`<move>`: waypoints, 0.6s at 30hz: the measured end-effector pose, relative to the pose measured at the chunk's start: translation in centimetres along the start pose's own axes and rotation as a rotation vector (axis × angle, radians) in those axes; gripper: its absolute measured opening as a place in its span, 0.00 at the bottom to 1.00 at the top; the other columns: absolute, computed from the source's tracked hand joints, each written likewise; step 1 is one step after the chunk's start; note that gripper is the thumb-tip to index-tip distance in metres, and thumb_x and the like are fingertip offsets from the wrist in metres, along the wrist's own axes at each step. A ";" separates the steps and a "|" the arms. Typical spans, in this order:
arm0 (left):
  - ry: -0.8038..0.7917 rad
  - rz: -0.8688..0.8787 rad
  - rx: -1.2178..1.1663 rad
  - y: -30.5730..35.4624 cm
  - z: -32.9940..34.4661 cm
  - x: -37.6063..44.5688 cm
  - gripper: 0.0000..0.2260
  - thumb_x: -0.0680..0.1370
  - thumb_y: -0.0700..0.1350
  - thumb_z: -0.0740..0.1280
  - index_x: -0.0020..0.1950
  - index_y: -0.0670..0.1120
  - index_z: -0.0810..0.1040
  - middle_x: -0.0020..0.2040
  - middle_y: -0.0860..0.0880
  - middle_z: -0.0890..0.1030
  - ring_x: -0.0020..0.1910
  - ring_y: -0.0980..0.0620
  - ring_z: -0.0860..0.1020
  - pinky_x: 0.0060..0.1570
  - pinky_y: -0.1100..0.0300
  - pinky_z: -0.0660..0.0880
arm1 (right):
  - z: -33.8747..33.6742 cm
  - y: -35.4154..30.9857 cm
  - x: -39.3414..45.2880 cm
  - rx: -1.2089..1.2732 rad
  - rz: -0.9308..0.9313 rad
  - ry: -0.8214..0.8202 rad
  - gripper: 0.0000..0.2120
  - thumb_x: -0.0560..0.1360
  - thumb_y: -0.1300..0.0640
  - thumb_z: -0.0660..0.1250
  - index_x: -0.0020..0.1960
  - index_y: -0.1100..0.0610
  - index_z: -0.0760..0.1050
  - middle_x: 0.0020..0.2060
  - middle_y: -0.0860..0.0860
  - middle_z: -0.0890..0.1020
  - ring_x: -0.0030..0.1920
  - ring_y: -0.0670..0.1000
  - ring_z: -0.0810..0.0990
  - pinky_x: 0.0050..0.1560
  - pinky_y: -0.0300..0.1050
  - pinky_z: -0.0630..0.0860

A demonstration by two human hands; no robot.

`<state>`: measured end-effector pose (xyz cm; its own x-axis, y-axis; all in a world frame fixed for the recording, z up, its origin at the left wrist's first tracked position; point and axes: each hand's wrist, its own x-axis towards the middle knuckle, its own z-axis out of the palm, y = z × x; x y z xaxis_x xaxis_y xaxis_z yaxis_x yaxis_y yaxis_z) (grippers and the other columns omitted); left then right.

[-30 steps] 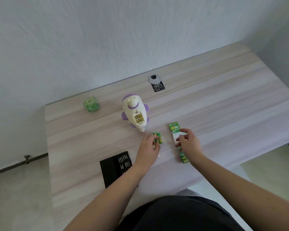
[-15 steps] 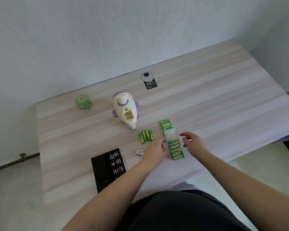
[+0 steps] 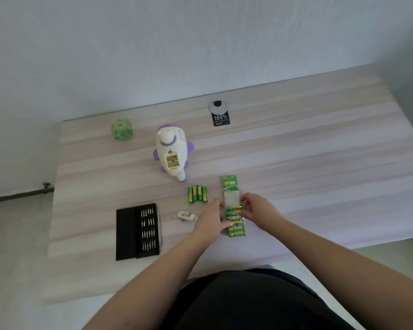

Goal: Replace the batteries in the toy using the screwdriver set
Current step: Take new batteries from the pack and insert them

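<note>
While both hands work the battery pack (image 3: 234, 211), new cells not yet out.
Left hand (image 3: 212, 219) steadies the pack's edge, right hand (image 3: 258, 210) fingers pinch a cell; thin, flimsy blister, small slick cells, so grip cell ends.

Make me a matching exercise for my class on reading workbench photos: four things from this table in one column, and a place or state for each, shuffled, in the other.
Things
1. toy
2. loose batteries
3. battery pack
4. screwdriver set

Places or states
A. lying open, rows of bits showing
B. held at both sides by the left hand and right hand
C. on its front, battery compartment uncovered
D. four side by side between toy and hands

Pairs: 1-C, 2-D, 3-B, 4-A
</note>
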<state>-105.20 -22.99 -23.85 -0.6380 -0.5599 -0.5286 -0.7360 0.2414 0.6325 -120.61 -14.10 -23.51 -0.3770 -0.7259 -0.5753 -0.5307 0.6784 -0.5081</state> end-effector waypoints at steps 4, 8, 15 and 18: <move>-0.008 -0.031 0.016 0.2 0.0 0.2 0.23 0.70 0.45 0.77 0.59 0.46 0.70 0.43 0.53 0.76 0.43 0.52 0.76 0.40 0.59 0.67 | -1.0 -0.4 0.6 -0.292 -0.152 -0.044 0.16 0.75 0.51 0.67 0.61 0.54 0.71 0.57 0.51 0.76 0.56 0.54 0.77 0.51 0.47 0.73; -0.022 -0.055 0.038 0.4 -0.1 0.5 0.23 0.70 0.46 0.77 0.60 0.46 0.70 0.47 0.48 0.79 0.48 0.48 0.78 0.42 0.57 0.69 | -1.1 -0.4 1.1 -0.545 -0.309 -0.045 0.15 0.77 0.52 0.63 0.62 0.55 0.70 0.59 0.53 0.73 0.58 0.56 0.76 0.51 0.52 0.76; -0.037 -0.064 0.061 0.7 -0.3 0.6 0.24 0.70 0.46 0.77 0.61 0.45 0.70 0.50 0.48 0.79 0.49 0.48 0.78 0.43 0.58 0.69 | -0.9 -0.3 1.4 -0.555 -0.330 -0.047 0.15 0.77 0.49 0.62 0.61 0.55 0.70 0.57 0.53 0.73 0.56 0.55 0.77 0.48 0.50 0.75; -0.032 -0.070 0.070 0.8 -0.3 0.5 0.24 0.70 0.46 0.76 0.61 0.45 0.70 0.50 0.48 0.79 0.48 0.49 0.77 0.43 0.58 0.69 | -1.1 -0.6 1.6 -0.563 -0.335 -0.057 0.15 0.77 0.48 0.63 0.60 0.55 0.71 0.56 0.53 0.73 0.55 0.55 0.77 0.46 0.50 0.75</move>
<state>-106.03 -23.32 -23.42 -0.5902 -0.5522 -0.5889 -0.7925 0.2577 0.5527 -121.73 -15.82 -23.42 -0.0901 -0.8696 -0.4854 -0.9343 0.2426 -0.2613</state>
